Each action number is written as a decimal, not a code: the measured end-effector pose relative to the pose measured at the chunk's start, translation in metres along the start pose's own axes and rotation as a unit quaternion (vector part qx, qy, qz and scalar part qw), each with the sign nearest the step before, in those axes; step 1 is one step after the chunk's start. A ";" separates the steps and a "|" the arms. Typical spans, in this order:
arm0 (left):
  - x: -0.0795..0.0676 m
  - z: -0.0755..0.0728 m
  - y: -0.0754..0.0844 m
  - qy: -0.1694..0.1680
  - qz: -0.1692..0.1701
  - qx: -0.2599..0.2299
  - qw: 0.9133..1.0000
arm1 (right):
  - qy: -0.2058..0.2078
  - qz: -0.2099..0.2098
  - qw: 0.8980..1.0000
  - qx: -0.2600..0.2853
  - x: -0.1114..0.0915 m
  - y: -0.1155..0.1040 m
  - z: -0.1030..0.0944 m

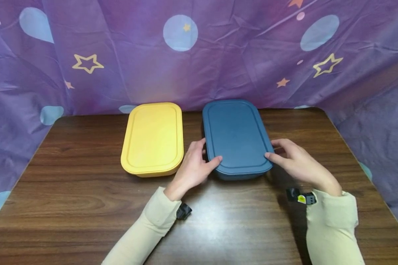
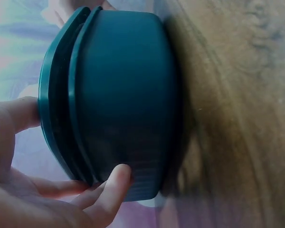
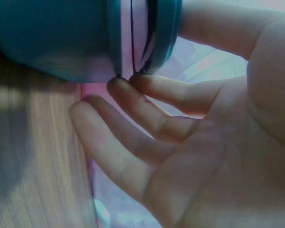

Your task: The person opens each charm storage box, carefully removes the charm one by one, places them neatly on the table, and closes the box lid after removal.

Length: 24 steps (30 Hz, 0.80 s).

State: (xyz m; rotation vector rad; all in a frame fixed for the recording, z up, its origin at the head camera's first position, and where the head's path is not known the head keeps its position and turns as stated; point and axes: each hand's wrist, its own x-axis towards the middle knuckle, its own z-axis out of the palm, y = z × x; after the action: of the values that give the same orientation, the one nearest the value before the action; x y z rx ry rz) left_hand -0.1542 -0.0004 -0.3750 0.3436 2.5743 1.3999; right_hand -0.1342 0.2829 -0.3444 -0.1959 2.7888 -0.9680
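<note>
A blue rectangular box with rounded corners stands on the wooden table, its blue lid on top. Between lid and box rim a narrow gap shows in both wrist views, with light passing through it in the right wrist view. My left hand pinches the lid's near left corner, thumb on the edge and fingers against the side below. At the near right corner, my right hand pinches the lid with its thumb on top and fingertips under the edge. The inside of the box is hidden.
Left of the blue box stands a yellow lidded box of similar shape, close to my left hand. Behind the brown wooden table hangs a purple cloth with stars and blue spots, right at the table's far edge.
</note>
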 end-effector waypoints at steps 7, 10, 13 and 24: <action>-0.002 -0.002 0.005 0.016 0.026 -0.026 0.999 | 0.047 -0.026 0.999 0.012 -0.003 -0.001 -0.004; -0.002 -0.004 0.006 0.027 0.038 -0.039 0.998 | 0.057 -0.019 0.998 0.033 -0.004 -0.003 -0.005; -0.002 -0.006 0.007 0.038 0.055 -0.046 0.997 | 0.073 -0.014 0.995 0.064 -0.004 -0.006 -0.006; -0.004 -0.016 0.013 0.036 0.056 -0.097 0.993 | 0.074 -0.015 0.901 0.428 0.001 -0.011 0.001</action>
State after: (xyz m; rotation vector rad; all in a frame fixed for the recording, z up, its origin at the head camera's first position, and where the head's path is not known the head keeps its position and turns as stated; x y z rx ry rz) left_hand -0.1531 -0.0079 -0.3554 0.4192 2.4808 1.7160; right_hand -0.1344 0.2737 -0.3388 -0.0300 2.1854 -2.1543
